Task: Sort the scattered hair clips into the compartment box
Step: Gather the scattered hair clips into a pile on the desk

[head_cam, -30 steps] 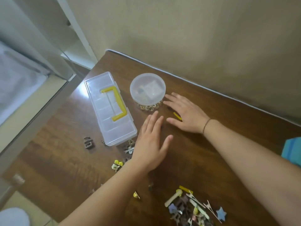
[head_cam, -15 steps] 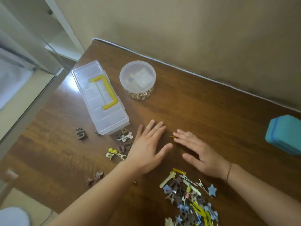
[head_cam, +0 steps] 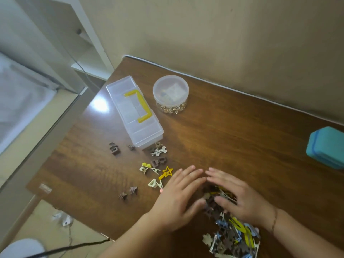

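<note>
A heap of hair clips (head_cam: 230, 237) is shown at the near edge of the table (head_cam: 232, 131), partly covered by both hands. The left hand (head_cam: 178, 200) and right hand (head_cam: 238, 198) are laid flat with fingers extended, nothing gripped, fingertips nearly meeting. The closed compartment box (head_cam: 134, 110) is seen toward the far left corner, with stray clips (head_cam: 158, 164) scattered between.

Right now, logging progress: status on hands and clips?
Left hand, right hand open, flat on mixed hair-clip pile. Clear yellow-handled compartment box closed. Nothing sorted.
</note>
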Tool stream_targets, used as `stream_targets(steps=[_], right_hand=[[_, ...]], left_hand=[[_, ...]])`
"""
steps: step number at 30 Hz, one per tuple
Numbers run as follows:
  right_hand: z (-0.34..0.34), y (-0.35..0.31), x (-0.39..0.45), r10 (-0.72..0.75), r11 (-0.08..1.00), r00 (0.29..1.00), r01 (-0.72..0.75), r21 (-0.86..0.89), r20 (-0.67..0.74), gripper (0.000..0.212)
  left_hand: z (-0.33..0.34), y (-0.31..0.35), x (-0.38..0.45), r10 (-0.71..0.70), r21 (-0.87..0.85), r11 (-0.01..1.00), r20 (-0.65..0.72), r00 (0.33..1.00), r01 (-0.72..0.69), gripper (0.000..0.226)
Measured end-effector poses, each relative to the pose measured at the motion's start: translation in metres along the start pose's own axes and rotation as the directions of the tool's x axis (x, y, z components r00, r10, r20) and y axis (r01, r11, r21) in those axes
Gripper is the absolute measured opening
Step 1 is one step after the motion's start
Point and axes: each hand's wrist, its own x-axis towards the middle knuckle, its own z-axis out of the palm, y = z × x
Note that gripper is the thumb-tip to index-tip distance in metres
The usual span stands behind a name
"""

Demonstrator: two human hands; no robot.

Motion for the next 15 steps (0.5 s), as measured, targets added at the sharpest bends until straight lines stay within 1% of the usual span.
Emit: stream_targets(steps=[1,2,3,4,5,6,7,8,9,11,13,15], right_hand=[[0.001,-0.009,0.013,0.001,0.999,1.000,-0.001,-0.045,-0.003,0.052],[0.005,-0.019,0.027,0.004,0.995,1.000,-0.004,-0.099,0.001,0.054],[0.009,-0.029,0.043,0.002,0.987,1.000,-0.002,-0.159,0.001,0.056],[0.016,-0.038,0.059,-0.006,0.976,1.000,0.005,-0.216,-0.004,0.057],[0.024,-0.048,0.075,-0.017,0.963,1.000,0.015,-0.269,-0.005,0.058],[0.032,-0.057,0.090,-0.015,0.949,1.000,0.016,-0.315,0.004,0.058],[0.040,-0.067,0.105,0.000,0.936,1.000,0.007,-0.352,0.020,0.059],[0.048,-0.075,0.118,0.021,0.925,0.999,-0.008,-0.379,0.032,0.059],[0.054,-0.082,0.129,0.046,0.918,0.998,-0.028,-0.396,0.035,0.059],[0.066,-0.092,0.144,0.098,0.909,0.995,-0.075,-0.410,0.034,0.057],[0.075,-0.093,0.147,0.142,0.899,0.988,-0.107,-0.424,0.052,0.053],[0.082,-0.089,0.138,0.165,0.878,0.984,-0.114,-0.466,0.071,0.052]], left_hand=[[-0.010,-0.005,-0.001,0.027,0.007,1.000,-0.110,0.994,-0.026,0.040],[-0.020,-0.012,-0.003,0.030,0.025,0.999,-0.237,0.971,-0.025,0.030],[-0.031,-0.021,-0.006,0.009,0.046,0.999,-0.369,0.930,0.009,0.022],[-0.041,-0.032,-0.010,-0.034,0.055,0.996,-0.486,0.873,0.070,0.018],[-0.052,-0.046,-0.015,-0.095,0.047,0.988,-0.576,0.812,0.148,0.017],[-0.062,-0.060,-0.021,-0.163,0.035,0.971,-0.631,0.758,0.238,0.019],[-0.072,-0.075,-0.026,-0.233,0.027,0.944,-0.653,0.720,0.330,0.023],[-0.081,-0.090,-0.029,-0.307,0.020,0.909,-0.642,0.703,0.416,0.031],[-0.090,-0.102,-0.032,-0.385,0.016,0.870,-0.600,0.701,0.492,0.041],[-0.101,-0.124,-0.034,-0.505,0.041,0.815,-0.439,0.743,0.578,0.062],[-0.104,-0.138,-0.036,-0.515,0.118,0.819,-0.280,0.810,0.562,0.074],[-0.101,-0.143,-0.039,-0.455,0.187,0.853,-0.191,0.870,0.487,0.075]])
